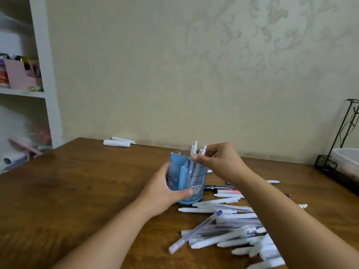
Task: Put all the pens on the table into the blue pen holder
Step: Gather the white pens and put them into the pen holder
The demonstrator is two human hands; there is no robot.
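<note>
The blue pen holder (181,171) stands upright near the middle of the brown table (77,181). My left hand (165,193) wraps around its left side and front. At the holder's right rim my right hand (219,162) pinches white pens (194,148) that stand in the holder with their tops sticking up. A pile of several white and clear pens (229,230) lies on the table to the right of the holder, partly hidden under my right forearm. A black marker (215,186) and a red-and-white pen (229,191) lie just behind the pile.
Two rolled white papers (118,142) lie at the table's far edge by the wall. A black wire rack with a white tray (343,162) stands at the right edge. A white shelf unit (38,74) with clutter is on the left.
</note>
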